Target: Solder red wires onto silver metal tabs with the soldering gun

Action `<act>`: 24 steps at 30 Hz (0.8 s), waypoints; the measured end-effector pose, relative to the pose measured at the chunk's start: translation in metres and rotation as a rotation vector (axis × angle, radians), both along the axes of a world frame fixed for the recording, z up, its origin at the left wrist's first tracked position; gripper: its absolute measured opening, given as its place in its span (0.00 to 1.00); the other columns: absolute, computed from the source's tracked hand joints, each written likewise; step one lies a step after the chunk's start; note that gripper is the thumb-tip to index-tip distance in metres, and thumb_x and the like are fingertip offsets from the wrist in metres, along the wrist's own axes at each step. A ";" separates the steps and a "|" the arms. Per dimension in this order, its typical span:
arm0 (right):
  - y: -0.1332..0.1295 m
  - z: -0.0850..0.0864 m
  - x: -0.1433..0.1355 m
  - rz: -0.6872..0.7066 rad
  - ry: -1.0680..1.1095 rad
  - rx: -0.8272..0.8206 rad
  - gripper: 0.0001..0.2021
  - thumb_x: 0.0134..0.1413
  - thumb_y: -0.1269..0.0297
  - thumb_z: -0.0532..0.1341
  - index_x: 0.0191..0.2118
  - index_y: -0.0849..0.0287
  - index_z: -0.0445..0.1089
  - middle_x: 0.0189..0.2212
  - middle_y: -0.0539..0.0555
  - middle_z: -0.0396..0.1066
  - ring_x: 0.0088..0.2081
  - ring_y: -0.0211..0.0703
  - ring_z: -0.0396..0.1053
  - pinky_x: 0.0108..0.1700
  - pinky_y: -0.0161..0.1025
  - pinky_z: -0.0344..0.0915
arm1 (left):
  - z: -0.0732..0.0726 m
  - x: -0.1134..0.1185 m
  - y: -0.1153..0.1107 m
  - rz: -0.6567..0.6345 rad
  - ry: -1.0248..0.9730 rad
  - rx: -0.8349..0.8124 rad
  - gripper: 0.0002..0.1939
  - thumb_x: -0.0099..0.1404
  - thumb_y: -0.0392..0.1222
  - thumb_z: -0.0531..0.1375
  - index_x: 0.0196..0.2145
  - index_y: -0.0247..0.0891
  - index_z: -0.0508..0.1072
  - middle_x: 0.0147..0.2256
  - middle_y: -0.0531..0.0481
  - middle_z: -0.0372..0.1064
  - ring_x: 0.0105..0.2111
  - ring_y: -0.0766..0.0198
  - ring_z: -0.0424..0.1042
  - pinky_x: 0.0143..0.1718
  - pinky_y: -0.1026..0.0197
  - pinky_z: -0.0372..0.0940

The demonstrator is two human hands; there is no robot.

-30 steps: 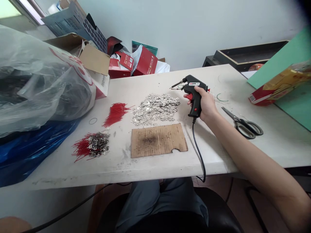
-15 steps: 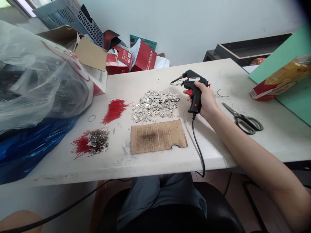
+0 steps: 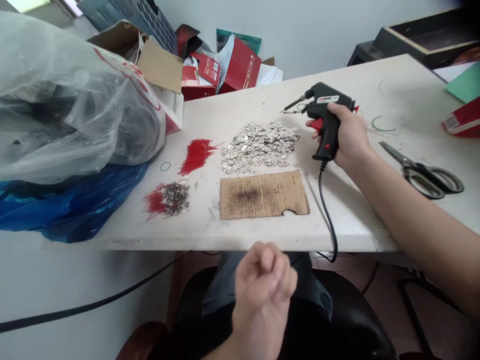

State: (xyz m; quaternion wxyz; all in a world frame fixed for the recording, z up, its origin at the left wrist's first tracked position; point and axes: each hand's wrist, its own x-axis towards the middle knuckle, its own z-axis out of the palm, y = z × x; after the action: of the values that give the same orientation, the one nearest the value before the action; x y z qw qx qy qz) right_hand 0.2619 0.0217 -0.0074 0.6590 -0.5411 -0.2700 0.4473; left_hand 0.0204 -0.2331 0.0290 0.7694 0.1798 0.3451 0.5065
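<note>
My right hand (image 3: 347, 130) is wrapped round the grip of a black soldering gun (image 3: 326, 120), its tip pointing left above the table. My left hand (image 3: 264, 285) is curled closed, palm up, in front of the table edge; whether its fingers hold anything is hidden. Beyond it lies a scorched cardboard piece (image 3: 264, 195) with a notch. Behind the cardboard is a heap of small silvery metal pieces (image 3: 260, 147). Red wires (image 3: 197, 155) lie left of the heap. Nearer the front, a pile of red wires with metal pieces attached (image 3: 168, 199) sits on the table.
Scissors (image 3: 423, 175) lie right of my right forearm. A large plastic bag (image 3: 75, 110) over blue plastic (image 3: 86, 200) fills the left side. Red boxes (image 3: 240, 65) stand at the back, a black tray (image 3: 427, 37) at the back right. The gun's cord hangs over the front edge.
My left hand has come into view at the bottom middle, fingers curled. The view has shifted, so the table items appear further right and higher. My right hand still holds the soldering gun.
</note>
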 end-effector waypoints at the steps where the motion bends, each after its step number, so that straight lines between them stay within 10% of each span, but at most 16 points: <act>1: 0.000 0.000 0.001 0.008 -0.004 -0.001 0.08 0.73 0.62 0.62 0.42 0.56 0.77 0.38 0.59 0.84 0.32 0.44 0.72 0.35 0.42 0.71 | -0.007 0.006 0.008 0.017 -0.063 -0.022 0.16 0.65 0.42 0.74 0.33 0.37 0.70 0.29 0.57 0.61 0.25 0.73 0.57 0.31 0.67 0.63; 24: 0.003 0.002 0.001 -0.002 -0.010 -0.014 0.10 0.78 0.65 0.58 0.45 0.58 0.77 0.36 0.58 0.83 0.34 0.43 0.73 0.37 0.42 0.71 | -0.021 0.024 0.035 0.054 -0.252 0.001 0.22 0.59 0.38 0.75 0.27 0.38 0.63 0.27 0.60 0.50 0.23 0.75 0.44 0.27 0.72 0.54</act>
State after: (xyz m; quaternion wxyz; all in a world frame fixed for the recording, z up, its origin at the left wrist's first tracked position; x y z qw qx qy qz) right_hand 0.2626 0.0247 -0.0057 0.6543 -0.5483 -0.2696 0.4456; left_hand 0.0444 -0.1984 0.0081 0.7926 0.1060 0.2502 0.5458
